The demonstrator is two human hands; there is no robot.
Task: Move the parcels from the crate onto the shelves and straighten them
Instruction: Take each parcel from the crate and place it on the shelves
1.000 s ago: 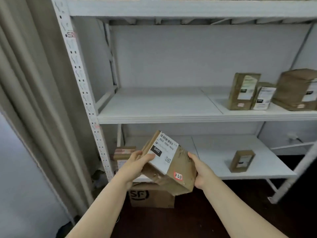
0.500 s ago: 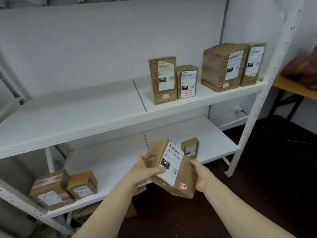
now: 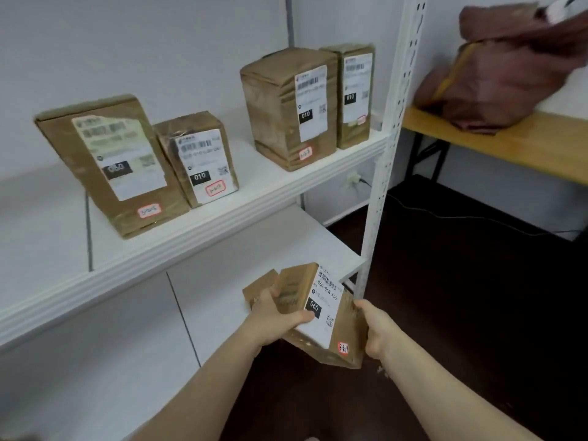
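Observation:
I hold a brown cardboard parcel (image 3: 345, 323) with a white label reading 060 and a red-edged sticker, tilted, in front of the lower shelf (image 3: 241, 259). My left hand (image 3: 273, 319) grips its left end and my right hand (image 3: 375, 329) grips its right side. A small brown parcel (image 3: 259, 289) stands on the lower shelf just behind my left hand, partly hidden. On the middle shelf (image 3: 222, 214) stand several labelled brown parcels: a 050 box (image 3: 111, 163), a smaller 010 box (image 3: 199, 157), a tall 010 box (image 3: 289, 106) and a narrow one (image 3: 353, 93).
A white perforated shelf upright (image 3: 388, 138) rises just right of the held parcel. Beyond it stands a wooden-topped table (image 3: 509, 148) with a bundle of dark red cloth (image 3: 502, 68). The floor is dark, with a cable running along the wall.
My view has swung right along the shelving, and the middle-shelf parcels now appear nearer and larger. The held parcel stays between both hands, now near the right upright.

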